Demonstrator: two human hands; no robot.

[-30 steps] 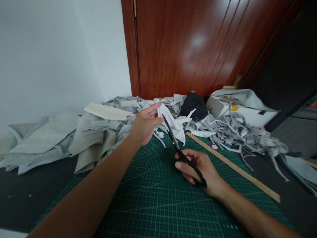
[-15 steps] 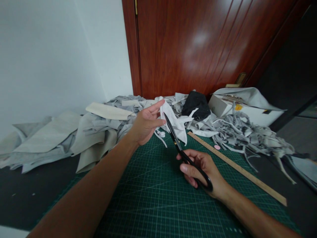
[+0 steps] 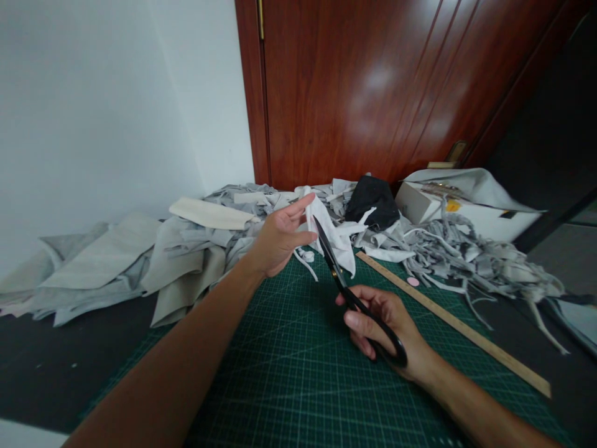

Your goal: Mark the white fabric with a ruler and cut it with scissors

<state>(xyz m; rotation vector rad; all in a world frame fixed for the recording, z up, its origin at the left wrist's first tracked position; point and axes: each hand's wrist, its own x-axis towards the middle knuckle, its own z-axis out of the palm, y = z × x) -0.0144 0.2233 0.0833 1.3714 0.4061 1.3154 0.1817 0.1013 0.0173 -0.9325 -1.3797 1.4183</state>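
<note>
Left hand [image 3: 281, 241]: pinching the white cloth [image 3: 336, 241], from where I stand.
Right hand [image 3: 383, 325]: gripping the scissors [image 3: 344, 286] by the handles.
Cloth: just right of the left fingertips, blades across its front.

A glossy reddish-brown wooden door [image 3: 354, 87] catching soft light adjoins a pale wall [image 3: 107, 99].

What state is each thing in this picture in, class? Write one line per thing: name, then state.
Left hand: holding the white cloth
Right hand: closed around the scissors' handles
Scissors: raised, tips at the cloth; blade gap unclear
White cloth: held up, creased
Cutting mat: flat
Ruler: lying flat, slanted
Grey strips: tangled in a heap
Black cloth: bunched up
Door: shut
</note>
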